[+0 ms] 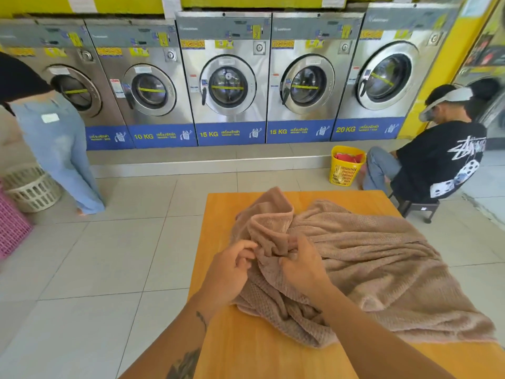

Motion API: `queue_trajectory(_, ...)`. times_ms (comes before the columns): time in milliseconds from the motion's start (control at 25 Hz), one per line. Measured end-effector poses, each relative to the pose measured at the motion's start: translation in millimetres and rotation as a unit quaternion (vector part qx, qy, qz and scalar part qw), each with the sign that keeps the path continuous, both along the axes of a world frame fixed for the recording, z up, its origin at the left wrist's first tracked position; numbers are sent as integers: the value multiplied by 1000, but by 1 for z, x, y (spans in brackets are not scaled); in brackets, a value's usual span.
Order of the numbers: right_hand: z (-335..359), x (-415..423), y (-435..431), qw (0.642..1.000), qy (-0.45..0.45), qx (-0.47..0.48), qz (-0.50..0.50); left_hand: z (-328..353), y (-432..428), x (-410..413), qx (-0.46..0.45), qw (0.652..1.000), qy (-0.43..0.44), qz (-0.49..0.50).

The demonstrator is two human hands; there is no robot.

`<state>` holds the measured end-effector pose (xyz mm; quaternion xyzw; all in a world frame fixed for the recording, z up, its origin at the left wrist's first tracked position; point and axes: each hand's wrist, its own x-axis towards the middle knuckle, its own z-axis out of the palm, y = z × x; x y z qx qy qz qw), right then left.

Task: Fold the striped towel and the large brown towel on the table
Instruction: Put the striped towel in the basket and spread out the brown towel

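Observation:
The large brown towel (377, 258) lies crumpled across the orange wooden table (246, 351), with a raised fold at its far left. My left hand (232, 269) pinches the towel's left edge near the middle of the heap. My right hand (303, 263) grips a bunched fold right beside it, fingers curled into the cloth. Both hands sit close together over the towel's left part. No striped towel shows in this view.
A row of steel washing machines (226, 83) lines the far wall. One person stands at the left by a white basket (32, 190) and a pink basket (11, 228). Another person sits on a stool (418, 207) at the table's far right, beside a yellow basket (345, 165).

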<state>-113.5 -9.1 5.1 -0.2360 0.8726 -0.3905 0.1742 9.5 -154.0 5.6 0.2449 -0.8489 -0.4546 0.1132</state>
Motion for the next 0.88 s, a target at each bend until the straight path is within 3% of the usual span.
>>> queue_trajectory(80, -2, -7, -4, 999, 0, 4, 39, -4, -2, -4, 18, 1000, 1, 9)
queue_trajectory(200, -9, -13, -6, 993, 16, 102, 55, -14, 0, -5, 24, 999, -24, 31)
queue_trajectory(320, -15, -29, 1, 998, -6, 51, -23, -25, -16, -15, 11, 997, -63, 53)
queue_trajectory(440, -13, -26, 7, 999, 22, 33, 18, -29, -42, -39, -5, 993, -89, 79)
queue_trajectory(600, -11, 4, -2, 976, 87, 170, 100, -36, -80, -82, -35, 993, -105, 45)
queue_trajectory(760, -14, -3, -24, 961, 62, 268, 6, -43, -94, -113, -14, 983, -163, -86)
queue_trajectory(880, -11, -5, -44, 958, 84, 248, -116, -52, -98, -98, -30, 972, -168, -163)
